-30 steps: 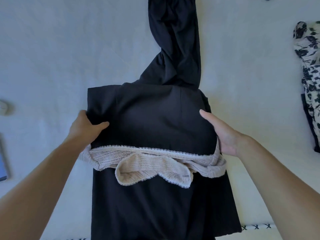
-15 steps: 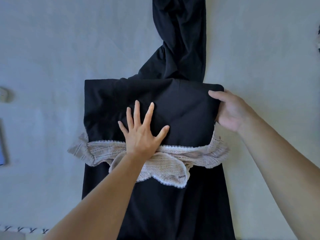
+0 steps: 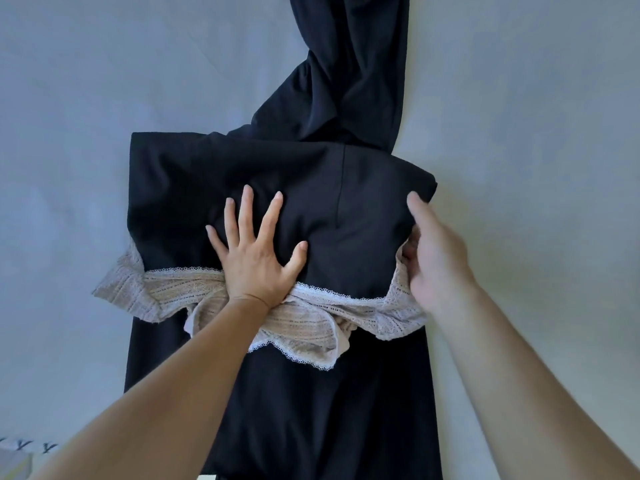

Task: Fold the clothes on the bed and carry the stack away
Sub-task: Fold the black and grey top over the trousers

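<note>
Two hands on one fold: right-edge tuck is pending

We are looking down on the bed sheet (image 3: 104, 98), where the black garment (image 3: 277, 410) is lying with its long axis running from the near edge of the bed away toward the far edge. Its folded panel (image 3: 194, 188) is lying crosswise over a beige lace top (image 3: 180, 296), whose ends are sticking out past both side edges of the panel.

We are noting the left hand (image 3: 254, 261) pressing flat on the middle of the panel, fingers (image 3: 246, 209) straight and spread, pinning both layers. The right hand (image 3: 434, 261) is sitting at the panel's right edge, thumb on top, the other fingers curling under the black cloth and into the lace, so it is grasping that edge.

We are judging that the coming move turns on this: the loose lace end is lying directly under and beside the right hand, which is nearer, while the left lace end is lying well apart from either hand.
</note>
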